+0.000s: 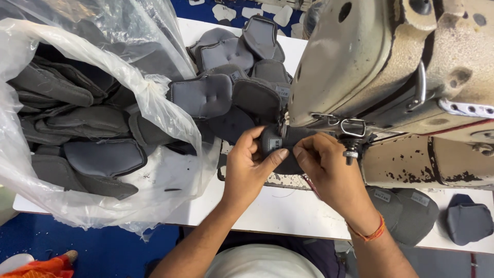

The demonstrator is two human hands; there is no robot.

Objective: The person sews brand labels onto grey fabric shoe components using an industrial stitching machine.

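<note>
Both arms reach up from the bottom to a big, worn sewing machine [391,67] on the white table [288,211]. Beside it, a clear plastic bag [103,103] spills out grey padded pieces [203,95]. Left hand [247,167] and right hand [327,167] each pinch one small grey padded piece [272,141], fingers closed tight, right under the needle [282,123]. Fingertips sit very near that needle, so I think a slip could poke them or sew crooked.
</note>
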